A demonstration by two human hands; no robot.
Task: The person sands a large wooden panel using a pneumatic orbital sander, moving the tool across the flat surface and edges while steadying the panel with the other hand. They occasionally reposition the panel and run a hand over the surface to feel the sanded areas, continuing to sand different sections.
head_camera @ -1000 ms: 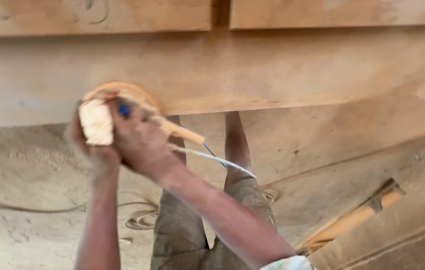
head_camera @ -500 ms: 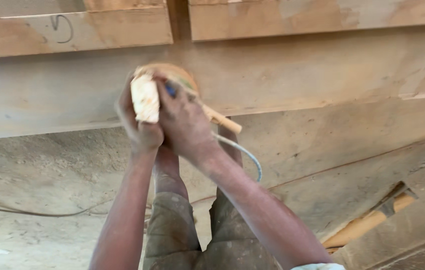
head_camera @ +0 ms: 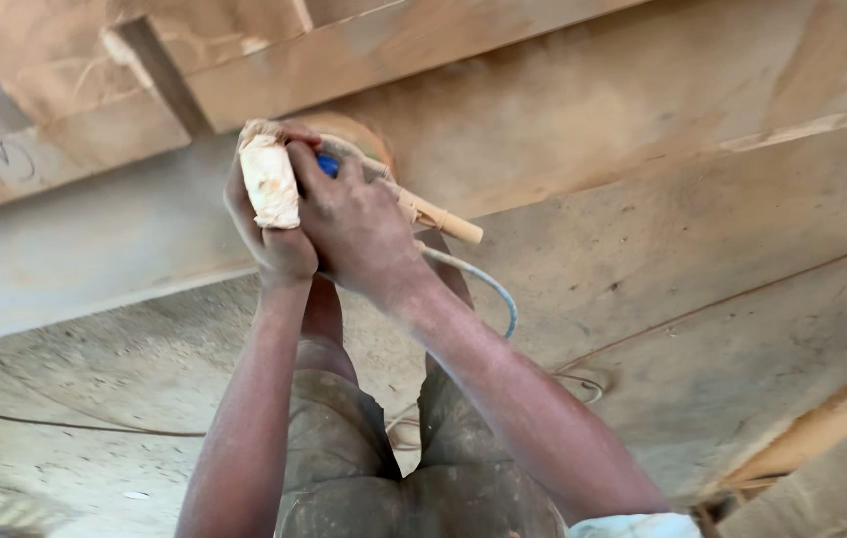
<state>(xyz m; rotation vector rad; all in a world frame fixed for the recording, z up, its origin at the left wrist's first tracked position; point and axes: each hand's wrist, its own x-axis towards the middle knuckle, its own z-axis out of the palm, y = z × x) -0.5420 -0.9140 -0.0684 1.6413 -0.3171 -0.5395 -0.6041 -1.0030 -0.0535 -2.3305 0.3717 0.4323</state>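
Both my hands grip a dust-coated power sander [head_camera: 274, 179] with a blue body and a round disc pressed against a long wooden plank [head_camera: 593, 120]. My left hand [head_camera: 269, 244] wraps the pale, dusty front of the tool. My right hand [head_camera: 359, 229] covers its rear from above. A tan side handle [head_camera: 443, 219] sticks out to the right, and the tool's pale cord [head_camera: 488, 284] loops down behind my right forearm.
A second plank [head_camera: 75, 110] and a dark crosspiece [head_camera: 159, 75] lie beyond the sanded one. My legs in dusty shorts [head_camera: 344, 448] stand on a sawdust-covered floor [head_camera: 65, 448]. A thin cable [head_camera: 45, 423] runs across it. An orange-handled tool [head_camera: 812, 428] lies at the right.
The sander and both hands have kept sliding to the right along the plank, and the view has tilted so the planks now slant up to the right.
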